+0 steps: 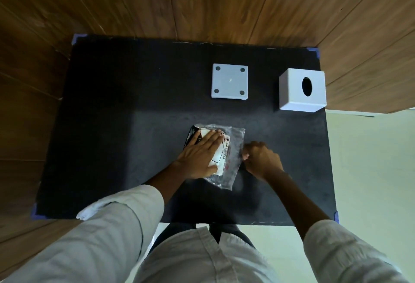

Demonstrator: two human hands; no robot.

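A clear plastic pack of tissues, printed "BIG TISSUES", lies flat on the black table mat near the front middle. My left hand lies on the pack's left half with straight fingers, pressing it down. My right hand is at the pack's right edge, fingers curled and pinching the plastic wrapper there. A white cube tissue-box cover with an oval hole stands at the back right. Its flat white base plate, with dark round feet at its corners, lies to the left of the cover.
The mat has blue tape at its corners. Wooden panels surround the table at the back and left. Pale floor shows to the right. My light sleeves and shirt fill the bottom of the view.
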